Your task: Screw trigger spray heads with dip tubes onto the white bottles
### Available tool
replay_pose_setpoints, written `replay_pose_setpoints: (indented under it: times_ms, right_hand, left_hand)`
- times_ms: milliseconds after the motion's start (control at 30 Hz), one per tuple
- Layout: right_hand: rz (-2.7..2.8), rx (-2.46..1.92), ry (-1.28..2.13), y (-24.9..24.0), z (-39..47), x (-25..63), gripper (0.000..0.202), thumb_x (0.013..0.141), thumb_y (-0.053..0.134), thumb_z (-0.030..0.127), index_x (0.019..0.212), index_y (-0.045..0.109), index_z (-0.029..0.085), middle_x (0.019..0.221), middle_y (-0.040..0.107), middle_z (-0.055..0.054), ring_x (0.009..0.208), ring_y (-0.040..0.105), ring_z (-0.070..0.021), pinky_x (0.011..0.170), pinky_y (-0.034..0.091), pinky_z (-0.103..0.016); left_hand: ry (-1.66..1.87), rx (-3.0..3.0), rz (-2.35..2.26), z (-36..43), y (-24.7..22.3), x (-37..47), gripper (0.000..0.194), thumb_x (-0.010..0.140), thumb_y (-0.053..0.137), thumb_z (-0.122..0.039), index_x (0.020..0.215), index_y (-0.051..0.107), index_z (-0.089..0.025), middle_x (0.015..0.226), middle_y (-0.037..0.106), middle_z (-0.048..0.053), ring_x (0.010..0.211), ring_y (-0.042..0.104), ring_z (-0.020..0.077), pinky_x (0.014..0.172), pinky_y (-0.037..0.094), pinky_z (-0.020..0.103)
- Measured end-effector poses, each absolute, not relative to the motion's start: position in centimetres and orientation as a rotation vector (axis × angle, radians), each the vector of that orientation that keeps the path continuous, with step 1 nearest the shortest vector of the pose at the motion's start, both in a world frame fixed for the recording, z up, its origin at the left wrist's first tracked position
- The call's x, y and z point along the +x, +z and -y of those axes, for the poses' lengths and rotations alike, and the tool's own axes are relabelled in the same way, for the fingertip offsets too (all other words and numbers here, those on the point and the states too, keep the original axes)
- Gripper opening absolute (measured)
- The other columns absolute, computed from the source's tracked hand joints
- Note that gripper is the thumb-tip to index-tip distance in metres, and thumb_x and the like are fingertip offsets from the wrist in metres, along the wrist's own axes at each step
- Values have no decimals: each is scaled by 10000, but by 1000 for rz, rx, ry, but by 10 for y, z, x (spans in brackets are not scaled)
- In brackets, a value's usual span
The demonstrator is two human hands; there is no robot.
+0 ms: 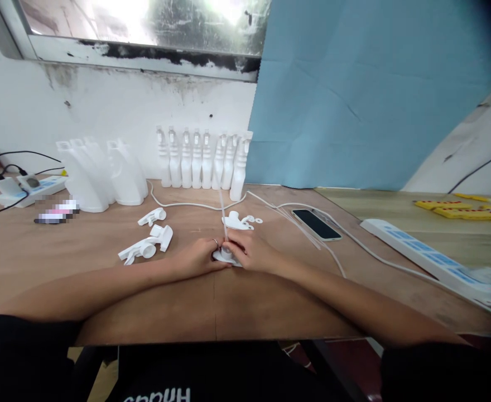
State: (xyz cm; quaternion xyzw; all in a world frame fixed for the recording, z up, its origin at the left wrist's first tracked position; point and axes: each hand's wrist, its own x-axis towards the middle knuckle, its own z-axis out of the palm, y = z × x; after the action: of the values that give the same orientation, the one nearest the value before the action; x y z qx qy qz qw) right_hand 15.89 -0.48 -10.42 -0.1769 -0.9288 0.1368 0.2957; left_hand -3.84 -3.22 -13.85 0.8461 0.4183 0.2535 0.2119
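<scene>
In the head view, my left hand is closed on the side of a white trigger spray head, held low over the table with its round collar facing up. A thin translucent dip tube stands upright out of the collar. The fingers of my right hand pinch this tube at its lower end. Just beyond my hands lie another spray head and some small white rings. Left of my hands are more loose white spray heads. My fingers partly hide the held head.
Several spray bottles stand in a row by the wall, and translucent bottles stand left of them. On the right are loose tubes, a phone, a white power strip with its cable, and yellow packets.
</scene>
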Motion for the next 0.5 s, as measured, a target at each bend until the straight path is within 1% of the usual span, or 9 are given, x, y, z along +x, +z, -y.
replay_pose_setpoints:
  times_ms: [67,167,200,267,300,333,400,433,500]
  right_hand:
    - [2447,-497,414,-108,5,159,219,960,438,251,754,479,191,704,522,-19,651,476,-153,634,368,-285]
    - [2260,-591,716,-117,1,164,233,953,501,367,799,498,193,726,515,-5,665,495,-142,640,409,-272]
    - [2178,-603,849,-119,0,165,232,927,552,412,858,509,196,782,534,-9,696,521,-141,648,428,-266]
    - [2023,-612,1081,-124,-5,169,354,826,687,469,989,505,212,922,565,-19,766,569,-145,664,460,-259]
    - [1958,-619,1165,-125,-7,171,426,772,741,477,1014,502,219,949,573,-19,773,582,-146,663,468,-259]
    - [1905,-634,1234,-126,-8,172,460,731,777,477,1002,509,220,933,582,-13,756,587,-146,653,471,-261]
    - [1830,-667,1351,-126,-10,174,445,684,813,463,931,543,210,853,599,2,704,587,-145,646,481,-273]
    - [1804,-673,1400,-126,-10,174,436,663,830,446,906,562,205,821,610,6,692,592,-148,653,487,-282]
    - [1758,-679,1491,-127,-9,173,439,618,866,385,911,599,196,802,651,1,706,623,-166,682,504,-304]
  left_hand:
    - [701,2351,-1164,33,-137,-39,240,813,712,-390,869,629,-172,803,688,35,712,635,195,612,418,259]
    - [715,2311,-1113,35,-130,-38,251,828,705,-363,990,643,-182,829,697,16,718,637,177,646,450,256]
    - [744,2257,-1086,36,-127,-36,272,827,708,-361,1022,644,-182,850,702,16,741,643,177,670,466,260]
    - [860,2047,-1034,37,-120,-32,330,819,717,-366,1072,631,-172,932,710,37,836,664,194,742,500,281]
    - [930,1919,-1010,38,-117,-30,367,808,727,-372,1089,618,-163,981,710,54,892,670,206,784,513,296]
    - [989,1806,-992,38,-114,-28,407,793,741,-380,1102,603,-155,1028,705,71,943,671,217,824,521,313]
    - [1053,1672,-972,38,-109,-25,477,755,773,-402,1111,582,-148,1079,697,95,996,670,231,874,527,337]
    - [1059,1671,-981,38,-107,-24,495,739,784,-415,1106,584,-151,1082,697,96,996,671,233,879,528,342]
    - [1051,1779,-1060,36,-102,-26,506,729,784,-448,1103,598,-164,1041,705,82,952,674,228,837,531,333]
